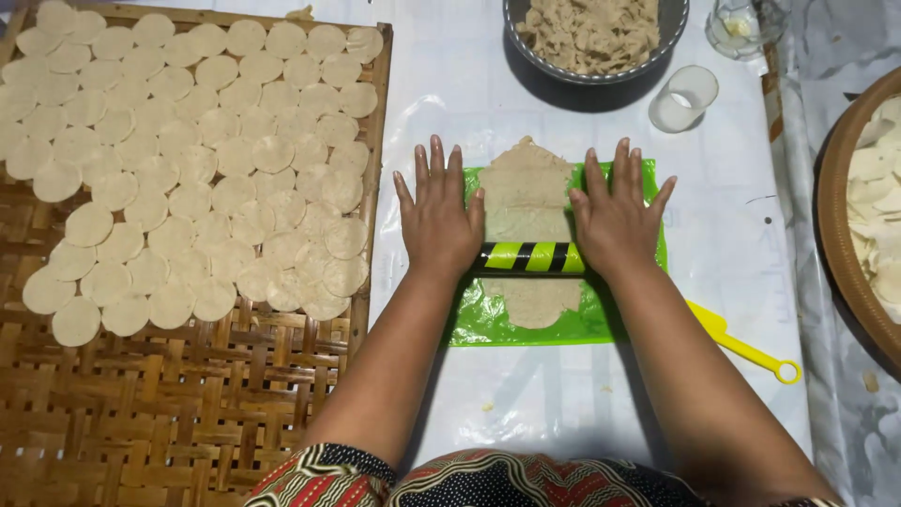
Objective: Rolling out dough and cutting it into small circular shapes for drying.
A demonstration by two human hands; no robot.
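We are reaching both forearms forward from the bottom of the view, and they are converging slightly toward the middle of the table (563, 404). Our left hand (437, 218) is lying flat, palm down, fingers spread and pointing away from us; it is gripping nothing, only pressing its palm on the left end of the rolling pin (531, 257). Our right hand (615, 216) is mirroring it, flat and open with fingers splayed, palm bearing on the pin's right end.

To the left of our left hand, the big woven bamboo tray (178, 413) is lying, and rows of thin round dough discs (188, 160) are covering its far half, some overlapping. Beneath both hands the green plastic sheet (479, 324) is spread on the table. The flattened sheet of dough (526, 202) is lying on it between our hands, running from beyond our fingertips to just behind the pin. The pin, striped black and yellow-green, is lying crosswise over the dough, under both palms.

Beyond our hands a round bowl of dough scraps (593, 33) is standing. To the right of our right hand a brown basket (838, 225) is holding pale pieces. Just behind our right wrist a yellow plastic tool (741, 345) is lying. Ahead of the right fingertips a small clear round cutter (685, 97) is resting.
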